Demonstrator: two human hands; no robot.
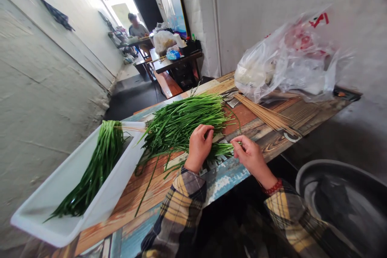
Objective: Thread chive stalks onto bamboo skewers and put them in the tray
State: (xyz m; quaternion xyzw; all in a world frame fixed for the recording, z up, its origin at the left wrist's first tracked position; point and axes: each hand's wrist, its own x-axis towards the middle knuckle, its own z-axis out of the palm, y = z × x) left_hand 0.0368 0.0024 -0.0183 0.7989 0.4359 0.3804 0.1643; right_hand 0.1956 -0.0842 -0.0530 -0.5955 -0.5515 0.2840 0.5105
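Observation:
A loose heap of green chives (181, 123) lies across the painted wooden table (142, 189). My left hand (198, 147) curls over a small bunch of chives (220, 150) at the heap's near edge, fingers closed on the stalks. My right hand (249, 155) pinches the right end of the same bunch between thumb and fingers. A sheaf of thin bamboo skewers (266, 115) lies just beyond my right hand. A white rectangular tray (60, 193) at the left holds a row of skewered chives (96, 169).
A crumpled clear plastic bag (287, 60) sits at the table's far right by the wall. A dark round basin (341, 197) stands on the floor to my right. Farther back are more tables with bags, and a seated person (136, 28).

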